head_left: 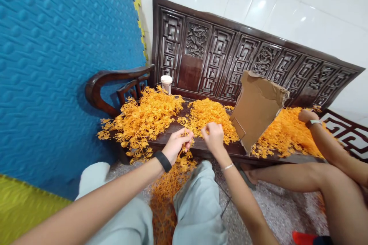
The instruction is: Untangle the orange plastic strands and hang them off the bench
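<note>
My left hand [177,145], with a black band at the wrist, pinches an orange plastic sprig [186,132] whose branches spread above and below the fingers. Just to the right, my right hand [214,138] is closed with its fingers curled; whatever may be between the fingertips is hidden. A large pile of branching orange sprigs [149,116] lies to the left on the dark wooden bench [165,138]. Behind my right hand is a second heap of smaller orange pieces [211,113]. More orange sprigs [169,183] lie low between my knees.
An upright cardboard piece [255,107] separates the middle heap from another orange heap [290,132]. A co-worker's hand [307,116] reaches into that one. A white-lidded container [166,84] stands by the carved backrest [192,72]. Blue foam matting [63,65] is on the left.
</note>
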`<state>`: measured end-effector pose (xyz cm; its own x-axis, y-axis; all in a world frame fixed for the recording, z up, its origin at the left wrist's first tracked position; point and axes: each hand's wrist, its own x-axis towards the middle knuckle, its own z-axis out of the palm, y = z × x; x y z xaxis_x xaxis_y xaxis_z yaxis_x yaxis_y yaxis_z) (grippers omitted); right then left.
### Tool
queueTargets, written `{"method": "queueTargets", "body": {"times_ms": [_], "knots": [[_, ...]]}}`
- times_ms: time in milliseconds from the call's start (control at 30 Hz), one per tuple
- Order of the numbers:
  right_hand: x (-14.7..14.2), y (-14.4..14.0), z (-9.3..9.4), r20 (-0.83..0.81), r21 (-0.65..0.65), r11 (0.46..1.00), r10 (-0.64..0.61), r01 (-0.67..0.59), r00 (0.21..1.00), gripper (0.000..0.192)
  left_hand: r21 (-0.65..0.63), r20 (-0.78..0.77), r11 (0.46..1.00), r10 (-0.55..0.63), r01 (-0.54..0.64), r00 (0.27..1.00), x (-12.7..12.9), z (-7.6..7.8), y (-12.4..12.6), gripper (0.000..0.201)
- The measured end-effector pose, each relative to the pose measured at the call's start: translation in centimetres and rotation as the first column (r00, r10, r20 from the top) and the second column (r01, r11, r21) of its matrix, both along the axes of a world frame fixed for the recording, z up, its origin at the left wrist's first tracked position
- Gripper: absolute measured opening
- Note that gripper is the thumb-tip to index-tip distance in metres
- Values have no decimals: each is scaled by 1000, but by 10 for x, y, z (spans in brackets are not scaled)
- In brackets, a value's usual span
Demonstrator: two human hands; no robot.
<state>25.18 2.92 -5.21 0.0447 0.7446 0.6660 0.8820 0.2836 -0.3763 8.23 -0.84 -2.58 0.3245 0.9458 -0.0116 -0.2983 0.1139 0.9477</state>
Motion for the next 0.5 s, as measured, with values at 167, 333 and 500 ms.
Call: {"method": "queueTargets", "body": {"times_ms": [167,333,500], "knots": [[99,57,-2,-210,-90,988,-140,123,968,24,-44,0,997,-69,69,998,-7,21,-21,18],[144,98,15,-148,-115,988,-117,100,982,29,-18,-99,989,-151,150,984,-15,16,-25,22],[148,139,27,23,-230,959,-167,168,986,23,-70,-193,987,-152,141,969,-20,1,-19,25]]}}
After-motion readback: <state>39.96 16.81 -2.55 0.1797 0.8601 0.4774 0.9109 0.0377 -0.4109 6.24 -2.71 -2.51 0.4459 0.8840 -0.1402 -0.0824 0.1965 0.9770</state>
